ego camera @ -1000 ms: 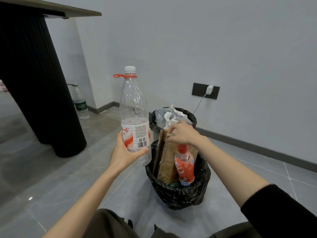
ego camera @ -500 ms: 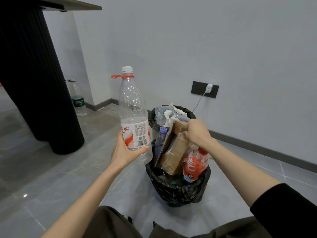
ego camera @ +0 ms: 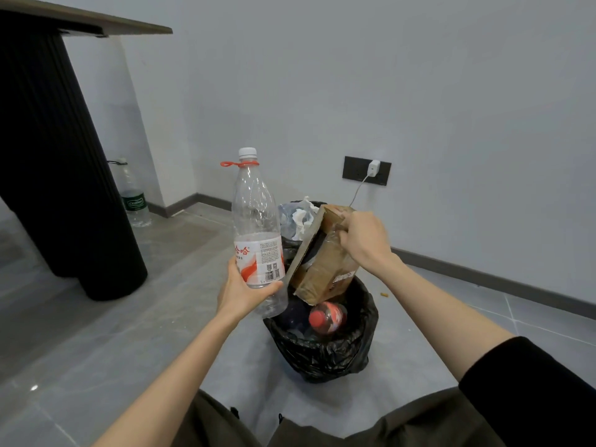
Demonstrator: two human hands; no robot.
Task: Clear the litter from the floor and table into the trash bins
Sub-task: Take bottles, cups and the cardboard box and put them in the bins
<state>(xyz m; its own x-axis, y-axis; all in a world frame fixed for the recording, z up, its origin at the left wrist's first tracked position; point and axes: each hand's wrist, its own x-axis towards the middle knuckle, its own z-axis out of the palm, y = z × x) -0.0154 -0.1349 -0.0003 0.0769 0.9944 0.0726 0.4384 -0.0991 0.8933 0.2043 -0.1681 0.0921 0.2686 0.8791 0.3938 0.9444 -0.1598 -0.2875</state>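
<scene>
1. Head view: the left hand [ego camera: 242, 295] holds a big clear bottle [ego camera: 256, 233] upright, with the thumb and fingers curled round its lower part, under the white and red label. The bottle has a white cap and a red ring on the neck, and it looks almost empty.
2. The right hand [ego camera: 364, 243] grips the upper end of a brown cardboard box [ego camera: 322, 269]. The box is tilted, and its lower corner hangs over the mouth of the near trash bin [ego camera: 322, 353], which has a black bag as liner.
3. Inside this bin a soda bottle [ego camera: 327, 317] with a red cap lies under the box.
4. The clear bottle is just beside the near bin, to its left and above its rim.
5. A second bin [ego camera: 290, 246] stands behind the first one, near the wall, and crumpled white paper [ego camera: 301, 217] fills its top.
6. On the floor at the left, a bottle with a green label [ego camera: 134, 201] stands by the wall, behind the black ribbed table leg [ego camera: 64, 188].
7. On the wall there is a dark socket plate [ego camera: 354, 169] with a white charger [ego camera: 374, 167] plugged in.
</scene>
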